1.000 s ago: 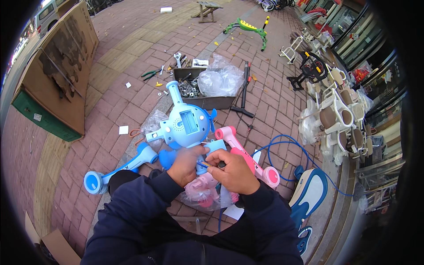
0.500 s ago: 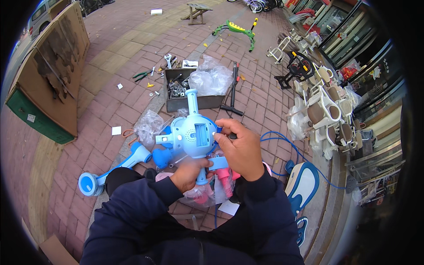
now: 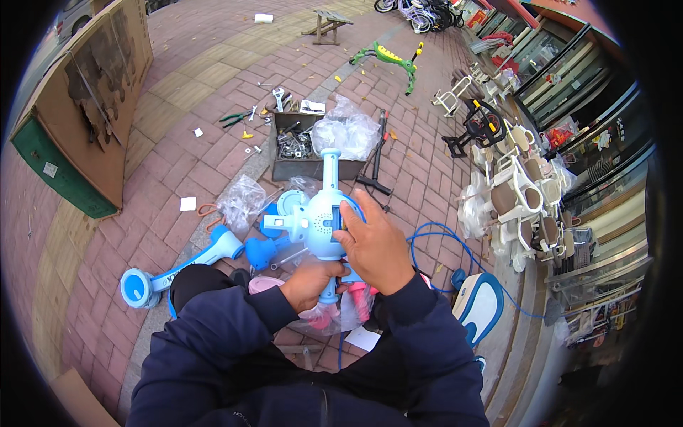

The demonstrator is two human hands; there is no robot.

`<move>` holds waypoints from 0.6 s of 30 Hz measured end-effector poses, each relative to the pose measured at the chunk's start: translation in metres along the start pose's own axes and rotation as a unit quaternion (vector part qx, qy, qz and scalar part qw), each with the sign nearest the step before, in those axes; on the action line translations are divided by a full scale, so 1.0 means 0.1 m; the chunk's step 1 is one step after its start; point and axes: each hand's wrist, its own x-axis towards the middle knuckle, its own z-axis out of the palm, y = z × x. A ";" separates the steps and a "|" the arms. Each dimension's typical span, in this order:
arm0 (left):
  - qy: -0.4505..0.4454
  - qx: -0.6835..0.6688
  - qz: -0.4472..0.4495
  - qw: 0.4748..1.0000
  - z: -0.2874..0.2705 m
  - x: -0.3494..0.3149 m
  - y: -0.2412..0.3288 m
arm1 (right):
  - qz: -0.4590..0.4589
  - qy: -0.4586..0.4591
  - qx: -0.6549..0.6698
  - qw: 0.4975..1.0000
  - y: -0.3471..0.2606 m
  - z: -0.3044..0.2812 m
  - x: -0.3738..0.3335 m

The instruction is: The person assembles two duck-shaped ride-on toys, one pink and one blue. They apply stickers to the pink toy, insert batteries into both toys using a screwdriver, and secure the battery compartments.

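A light blue plastic ride-on toy part (image 3: 320, 245) with a round body, tube arms, speaker holes and a rectangular recess is held up in front of me. My left hand (image 3: 311, 286) is closed round its lower tube. Across its right side lies my right hand (image 3: 379, 249), thumb and fingers pressed on the body at the recess, which is partly hidden. A small dark thing shows beyond the right fingers; I cannot tell what it is. Beneath are a darker blue plastic piece (image 3: 261, 252) and pink parts in clear plastic (image 3: 324, 317).
A metal toolbox (image 3: 313, 171) with loose hardware and plastic bag stands ahead, a black pump (image 3: 376, 160) beside it. A blue long plastic part (image 3: 192, 269) lies left. A large carton (image 3: 78, 117) stands far left. A blue hose (image 3: 445, 224) and stacked white child seats (image 3: 516, 188) are right.
My right hand has shifted from pinching at the body's right edge to lying over the recess. The toy part has moved slightly right, and the view has turned a little.
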 end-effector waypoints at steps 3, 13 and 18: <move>-0.017 0.021 -0.003 1.000 -0.03 -0.01 0.02 | 0.002 -0.024 -0.012 1.000 -0.05 -0.05 -0.04; 0.001 0.004 0.017 1.000 0.01 -0.01 0.13 | 0.086 0.094 0.134 0.983 -0.07 -0.26 -0.17; 0.023 -0.095 0.040 0.994 -0.07 0.12 0.20 | 0.247 -0.056 0.276 0.927 -0.17 -0.16 -0.63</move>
